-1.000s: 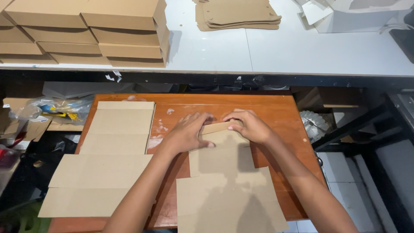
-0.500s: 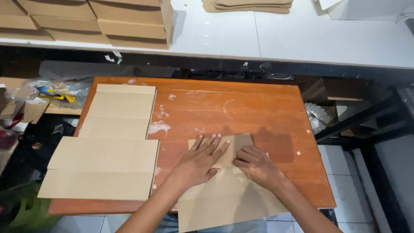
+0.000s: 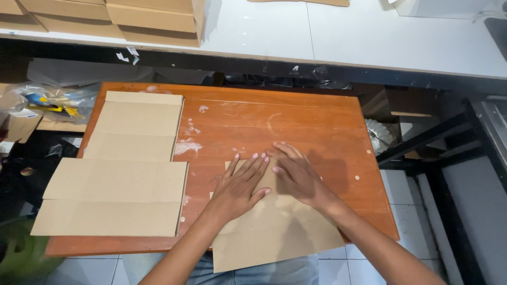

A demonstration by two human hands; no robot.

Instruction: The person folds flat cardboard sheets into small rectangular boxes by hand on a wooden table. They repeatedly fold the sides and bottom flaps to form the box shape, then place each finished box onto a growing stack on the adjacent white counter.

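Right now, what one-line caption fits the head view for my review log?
Both hands, left hand and right hand, press flat on a folded cardboard blank on a wooden table.

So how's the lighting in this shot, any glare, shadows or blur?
Head view: even overhead light; white counter bright, nearly washed out; soft shadow right of the right hand on the wooden table; dim beneath the counter; hands and cardboard sheet sharp.

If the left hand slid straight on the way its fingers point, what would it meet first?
The left hand points up and right, toward the right hand beside it. It would probably meet that hand's fingers first, over the cardboard sheet; their tips already look close.
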